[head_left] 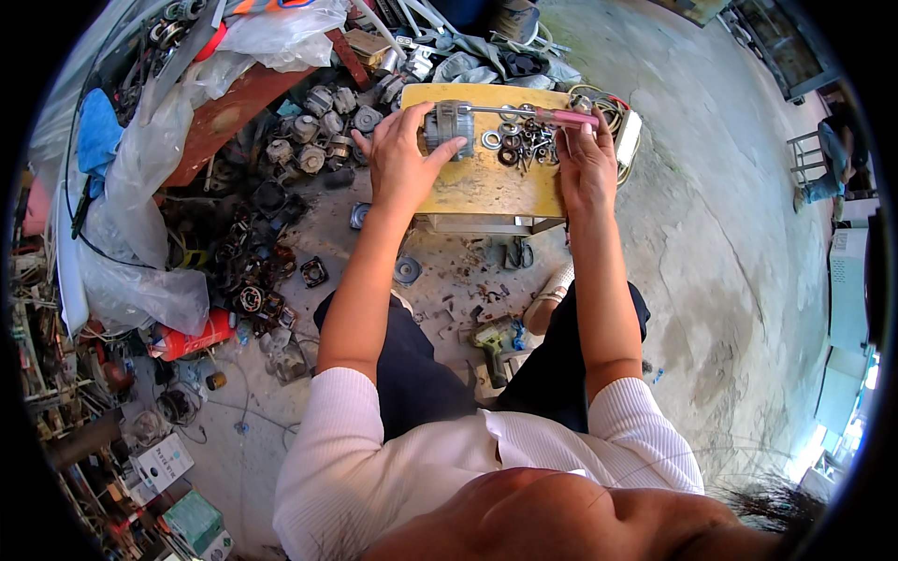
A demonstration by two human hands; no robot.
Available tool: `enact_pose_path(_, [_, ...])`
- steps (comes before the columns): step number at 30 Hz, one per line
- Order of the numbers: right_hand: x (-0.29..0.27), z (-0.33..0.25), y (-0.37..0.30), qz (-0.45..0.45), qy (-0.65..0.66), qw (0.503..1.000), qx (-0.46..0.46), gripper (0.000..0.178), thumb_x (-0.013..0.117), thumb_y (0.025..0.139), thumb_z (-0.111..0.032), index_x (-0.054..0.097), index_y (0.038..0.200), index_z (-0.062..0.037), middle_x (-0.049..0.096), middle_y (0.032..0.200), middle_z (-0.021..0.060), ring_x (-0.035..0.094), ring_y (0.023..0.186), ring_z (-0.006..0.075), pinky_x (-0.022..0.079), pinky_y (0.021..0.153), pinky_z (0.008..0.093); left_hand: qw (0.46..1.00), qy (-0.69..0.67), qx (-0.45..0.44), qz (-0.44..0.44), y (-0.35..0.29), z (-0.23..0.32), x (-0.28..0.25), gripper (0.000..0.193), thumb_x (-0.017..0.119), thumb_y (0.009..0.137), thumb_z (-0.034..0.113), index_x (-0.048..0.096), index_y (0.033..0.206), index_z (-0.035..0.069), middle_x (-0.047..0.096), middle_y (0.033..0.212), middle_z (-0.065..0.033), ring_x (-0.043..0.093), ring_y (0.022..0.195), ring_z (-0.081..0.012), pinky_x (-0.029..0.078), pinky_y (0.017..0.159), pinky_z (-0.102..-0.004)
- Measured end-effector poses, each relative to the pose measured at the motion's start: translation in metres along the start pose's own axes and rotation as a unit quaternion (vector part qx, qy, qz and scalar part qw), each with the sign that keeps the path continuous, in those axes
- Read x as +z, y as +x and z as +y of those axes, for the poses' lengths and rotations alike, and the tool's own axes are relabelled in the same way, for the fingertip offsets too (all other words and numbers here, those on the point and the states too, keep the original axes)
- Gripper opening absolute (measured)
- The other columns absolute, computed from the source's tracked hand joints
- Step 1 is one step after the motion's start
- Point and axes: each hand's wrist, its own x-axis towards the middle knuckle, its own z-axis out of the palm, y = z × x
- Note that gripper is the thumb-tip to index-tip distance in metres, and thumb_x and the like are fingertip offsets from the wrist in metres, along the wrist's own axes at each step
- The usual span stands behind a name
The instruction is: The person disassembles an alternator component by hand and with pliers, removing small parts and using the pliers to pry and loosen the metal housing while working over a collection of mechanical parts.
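Note:
On the yellow work table [496, 192], my left hand [400, 154] is closed round a grey ribbed metal motor [449, 131] lying at the table's left end. A screwdriver with a pink handle [564, 118] is held in my right hand [589, 166]. Its long shaft points left and its tip meets the motor's right end; the exact contact is too small to make out. Between my hands lies a cluster of metal rings, bearings and bolts [528, 148].
Used motors [311, 131] and dark parts [257, 252] cover the floor at the left, beside plastic sheeting [150, 290]. A white power strip [629, 136] with cables sits at the table's right edge. A green power drill [490, 350] stands between my legs. Another person [832, 154] is far right.

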Motion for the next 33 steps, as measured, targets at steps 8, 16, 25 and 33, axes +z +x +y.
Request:
enact_pose_path(8, [0.009, -0.006, -0.010, 0.031, -0.041, 0.997, 0.051, 0.032, 0.060, 0.100, -0.018, 0.053, 0.131, -0.0156, 0.063, 0.121, 0.0056, 0.063, 0.112, 0.0203, 0.052, 0.094, 0.0387, 1.000, 0.001, -0.011, -0.010, 0.000, 0.000, 0.000, 0.062, 0.082, 0.075, 0.046, 0.061, 0.124, 0.016, 0.066, 0.120, -0.0071, 0.054, 0.122, -0.0277, 0.011, 0.109, -0.0737])
enact_pose_path(16, [0.013, -0.026, -0.018, 0.009, -0.180, 0.977, -0.117, 0.031, 0.065, 0.096, -0.009, 0.054, 0.124, -0.0011, 0.062, 0.106, 0.0060, 0.063, 0.097, 0.0138, 0.053, 0.082, 0.0269, 1.000, -0.002, -0.021, -0.017, 0.001, -0.003, 0.000, 0.062, 0.082, 0.075, 0.047, 0.059, 0.125, 0.018, 0.066, 0.120, -0.0077, 0.054, 0.123, -0.0282, 0.012, 0.109, -0.0739])
enact_pose_path(25, [0.023, 0.021, -0.040, -0.229, -0.470, 0.765, -0.378, 0.024, 0.066, 0.081, 0.013, 0.061, 0.099, -0.0016, 0.062, 0.106, 0.0133, 0.067, 0.091, 0.0242, 0.055, 0.074, 0.0314, 1.000, -0.011, -0.008, 0.002, 0.000, 0.006, 0.002, 0.058, 0.079, 0.077, 0.044, 0.059, 0.125, 0.018, 0.067, 0.117, -0.0039, 0.055, 0.121, -0.0274, 0.014, 0.108, -0.0743])
enact_pose_path(33, [0.004, 0.051, -0.068, -0.304, -0.563, 0.713, -0.288, 0.020, 0.068, 0.082, 0.004, 0.060, 0.100, -0.0011, 0.054, 0.118, 0.0158, 0.065, 0.085, 0.0256, 0.056, 0.074, 0.0343, 1.000, -0.019, -0.013, -0.007, -0.001, 0.006, -0.002, 0.055, 0.079, 0.078, 0.042, 0.060, 0.124, 0.020, 0.067, 0.117, -0.0037, 0.055, 0.120, -0.0275, 0.013, 0.108, -0.0745])
